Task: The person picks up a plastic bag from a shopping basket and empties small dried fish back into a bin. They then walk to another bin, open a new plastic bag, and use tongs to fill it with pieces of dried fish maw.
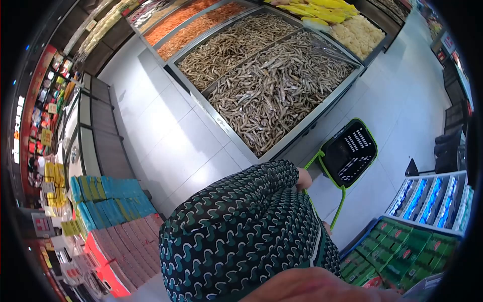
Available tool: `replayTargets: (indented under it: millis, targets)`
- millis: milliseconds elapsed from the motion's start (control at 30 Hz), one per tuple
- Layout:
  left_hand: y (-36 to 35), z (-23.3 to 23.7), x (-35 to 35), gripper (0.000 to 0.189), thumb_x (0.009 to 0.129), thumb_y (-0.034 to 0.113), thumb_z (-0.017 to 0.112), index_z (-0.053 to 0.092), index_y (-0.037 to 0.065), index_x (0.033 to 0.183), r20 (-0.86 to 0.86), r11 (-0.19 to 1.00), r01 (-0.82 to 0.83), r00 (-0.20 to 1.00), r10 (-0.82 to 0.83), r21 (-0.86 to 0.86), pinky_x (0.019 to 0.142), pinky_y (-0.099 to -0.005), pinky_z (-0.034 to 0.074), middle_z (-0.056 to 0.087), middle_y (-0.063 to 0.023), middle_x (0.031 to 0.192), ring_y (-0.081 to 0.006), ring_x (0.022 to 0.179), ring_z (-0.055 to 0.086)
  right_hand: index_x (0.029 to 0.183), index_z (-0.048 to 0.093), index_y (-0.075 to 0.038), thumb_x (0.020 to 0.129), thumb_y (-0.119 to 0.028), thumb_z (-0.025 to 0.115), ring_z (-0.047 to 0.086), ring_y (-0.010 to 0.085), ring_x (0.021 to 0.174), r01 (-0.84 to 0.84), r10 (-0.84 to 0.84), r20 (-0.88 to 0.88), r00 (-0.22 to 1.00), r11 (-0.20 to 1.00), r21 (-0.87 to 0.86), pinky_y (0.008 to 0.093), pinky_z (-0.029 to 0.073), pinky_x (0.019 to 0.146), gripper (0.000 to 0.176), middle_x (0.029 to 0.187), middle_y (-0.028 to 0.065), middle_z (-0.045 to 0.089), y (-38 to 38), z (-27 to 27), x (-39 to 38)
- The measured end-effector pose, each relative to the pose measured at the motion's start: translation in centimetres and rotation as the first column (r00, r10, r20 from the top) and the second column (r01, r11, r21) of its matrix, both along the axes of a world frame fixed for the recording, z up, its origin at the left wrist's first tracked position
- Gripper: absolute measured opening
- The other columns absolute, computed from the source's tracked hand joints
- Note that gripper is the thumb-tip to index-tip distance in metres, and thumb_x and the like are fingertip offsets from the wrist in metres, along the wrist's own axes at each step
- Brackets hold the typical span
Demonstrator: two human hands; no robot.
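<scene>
A black basket (350,152) with a green rim and long green handles hangs or stands right of centre, beside the large metal bin of small dried fish (282,90). My left hand (303,179), at the end of a dark patterned sleeve, is closed on the green handle. Only a sliver of my right hand (327,228) shows past the clothing, beside the lower end of the green handle strap (338,211); its fingers are hidden. Blurred skin fills part of the bottom edge.
Bins of orange dried goods (188,20) and pale pieces (357,35) adjoin the fish. Stacked blue packages (113,196) stand at left, green boxes (402,251) and blue-and-white packs (430,201) at lower right. Tiled floor (166,126) runs around the bin stand.
</scene>
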State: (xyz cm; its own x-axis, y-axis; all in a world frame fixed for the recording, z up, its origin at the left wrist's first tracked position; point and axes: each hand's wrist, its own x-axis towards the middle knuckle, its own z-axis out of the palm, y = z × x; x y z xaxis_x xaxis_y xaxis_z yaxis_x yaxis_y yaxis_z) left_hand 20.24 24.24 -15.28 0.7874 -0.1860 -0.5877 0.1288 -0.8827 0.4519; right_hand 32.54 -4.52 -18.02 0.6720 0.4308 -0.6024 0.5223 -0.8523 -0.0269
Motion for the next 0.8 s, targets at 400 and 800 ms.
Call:
replayTargets:
  millis: [400,800]
  targets:
    - [-7.5,-2.1,-6.1,0.036,0.073,0.021,0.069,0.062,0.007,0.104,0.278,0.727,-0.686,0.702,0.656,0.016,0.08,-0.0449,0.051,0.068,-0.0138,0.094,-0.0363,0.092,0.064,0.092,0.072,-0.006,0.073,-0.043,0.071,0.064,0.0346,0.098,-0.523,0.498,-0.265,0.825,0.852,-0.027,0.0461,0.051,0.083,0.042,0.098,0.0164,0.069,0.3,-6.2,8.4]
    - [-25.1,-5.1,-37.1,0.047,0.076,0.043,0.068,0.07,0.0,0.094,-0.081,-0.269,-0.932,-0.296,0.952,0.242,0.088,-0.044,0.049,0.067,-0.0215,0.098,-0.0368,0.098,0.063,0.095,0.072,-0.006,0.077,-0.034,0.066,0.064,0.0344,0.1,-0.762,0.667,-0.442,0.6,0.645,-0.061,0.0441,0.051,0.085,0.035,0.103,0.0165,0.069,1.6,-17.4,3.9]
